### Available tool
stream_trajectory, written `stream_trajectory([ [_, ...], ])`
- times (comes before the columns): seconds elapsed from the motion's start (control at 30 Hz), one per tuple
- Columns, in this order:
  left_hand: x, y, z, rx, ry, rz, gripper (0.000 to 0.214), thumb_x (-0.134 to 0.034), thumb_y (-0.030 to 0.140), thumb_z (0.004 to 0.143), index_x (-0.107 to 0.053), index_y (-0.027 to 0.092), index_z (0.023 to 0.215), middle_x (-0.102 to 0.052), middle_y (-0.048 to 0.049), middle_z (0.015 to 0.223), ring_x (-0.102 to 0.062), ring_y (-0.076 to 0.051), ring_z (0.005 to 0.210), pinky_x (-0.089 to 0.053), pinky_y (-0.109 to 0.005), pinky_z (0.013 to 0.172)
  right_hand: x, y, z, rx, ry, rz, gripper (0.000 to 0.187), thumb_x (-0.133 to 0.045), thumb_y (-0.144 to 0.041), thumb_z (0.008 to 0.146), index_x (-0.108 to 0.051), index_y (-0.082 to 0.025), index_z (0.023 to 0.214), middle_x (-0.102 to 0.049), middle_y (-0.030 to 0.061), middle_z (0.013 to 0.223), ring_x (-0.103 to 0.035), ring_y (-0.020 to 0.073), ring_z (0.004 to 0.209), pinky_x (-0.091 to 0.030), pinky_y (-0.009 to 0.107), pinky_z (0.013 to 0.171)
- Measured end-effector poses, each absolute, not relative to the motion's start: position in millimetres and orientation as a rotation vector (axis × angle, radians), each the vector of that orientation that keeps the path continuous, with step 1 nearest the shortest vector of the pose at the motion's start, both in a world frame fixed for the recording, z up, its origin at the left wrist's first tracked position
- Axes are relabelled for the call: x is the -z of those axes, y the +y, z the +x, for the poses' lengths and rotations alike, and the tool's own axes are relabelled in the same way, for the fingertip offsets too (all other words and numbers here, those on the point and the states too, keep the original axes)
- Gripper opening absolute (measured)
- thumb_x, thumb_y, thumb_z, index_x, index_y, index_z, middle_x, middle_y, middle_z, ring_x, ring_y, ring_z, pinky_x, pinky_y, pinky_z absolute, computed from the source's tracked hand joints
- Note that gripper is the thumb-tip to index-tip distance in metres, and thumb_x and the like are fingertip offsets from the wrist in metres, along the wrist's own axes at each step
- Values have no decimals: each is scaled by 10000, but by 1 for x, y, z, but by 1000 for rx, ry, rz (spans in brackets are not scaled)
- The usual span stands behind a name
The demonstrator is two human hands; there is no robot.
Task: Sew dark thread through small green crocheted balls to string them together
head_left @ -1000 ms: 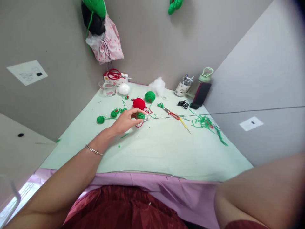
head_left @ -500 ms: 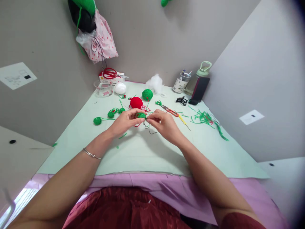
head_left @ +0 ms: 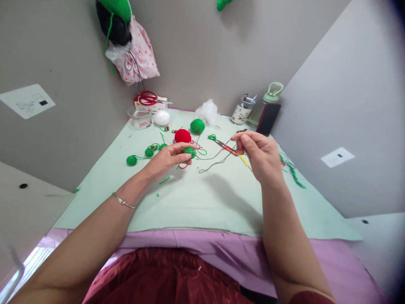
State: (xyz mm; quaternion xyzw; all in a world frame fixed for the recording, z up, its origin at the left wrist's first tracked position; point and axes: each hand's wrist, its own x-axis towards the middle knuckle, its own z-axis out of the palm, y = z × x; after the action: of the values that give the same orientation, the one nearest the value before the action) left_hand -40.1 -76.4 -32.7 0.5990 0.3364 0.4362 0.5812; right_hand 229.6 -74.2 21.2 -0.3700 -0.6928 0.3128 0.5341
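My left hand point(head_left: 166, 158) pinches a small green crocheted ball point(head_left: 190, 152) between thumb and fingers, above the middle of the table. A dark thread point(head_left: 210, 158) runs from this ball to my right hand point(head_left: 262, 154). The right hand is raised over to the right, thumb and fingertips closed on the thread; any needle there is too small to make out. Part of the thread hangs in a loose loop below. Just behind the left hand sit a red yarn ball point(head_left: 182, 136) and a green yarn ball point(head_left: 197, 126).
Orange-handled snips point(head_left: 232, 150) and a yellow-handled tool point(head_left: 243, 160) lie beyond the right hand. Small green balls point(head_left: 131, 160) rest at left. Along the back stand a clear tub point(head_left: 141, 120), white stuffing point(head_left: 208, 112), a pen cup point(head_left: 243, 112), a bottle point(head_left: 272, 95) and a phone point(head_left: 268, 119).
My right hand has moved away from the green ball, up and to the right, drawing the dark thread out. The left hand stays in place with the ball.
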Motion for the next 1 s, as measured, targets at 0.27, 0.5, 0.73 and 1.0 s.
stream_trajectory([
  [0.27,31,-79,-36,-1052,793,1397,352,-721,402,861,-730,266,1185,-692,-72,1193,-633,-217,1022,-471,-365,939,-12,-82,216,-608,-1722,-966,148,-608,-268,928,-673,-248,1059,-569,-23,682,-516,140,610,-438,296,593],
  [0.5,34,-77,-35,-1077,795,1338,313,-783,347,799,-735,228,1084,-709,-67,1076,-639,-215,998,-480,-369,930,-2,-95,194,-236,-1980,-882,103,-637,-199,926,-719,-236,875,-589,32,794,-551,163,725,-454,308,653],
  [0.73,35,-76,-34,-1083,774,1330,294,-807,313,778,-737,225,1050,-714,-55,1096,-636,-201,1026,-469,-344,946,7,-97,186,13,-2117,-867,168,-569,-181,971,-694,-219,866,-546,30,766,-525,154,704,-425,294,646],
  [1.0,37,-75,-36,-1065,785,1356,312,-805,320,789,-727,223,1076,-706,-44,1098,-623,-190,1036,-455,-336,959,8,-97,184,29,-2135,-831,178,-547,-138,967,-647,-205,837,-533,24,754,-499,153,707,-407,291,663],
])
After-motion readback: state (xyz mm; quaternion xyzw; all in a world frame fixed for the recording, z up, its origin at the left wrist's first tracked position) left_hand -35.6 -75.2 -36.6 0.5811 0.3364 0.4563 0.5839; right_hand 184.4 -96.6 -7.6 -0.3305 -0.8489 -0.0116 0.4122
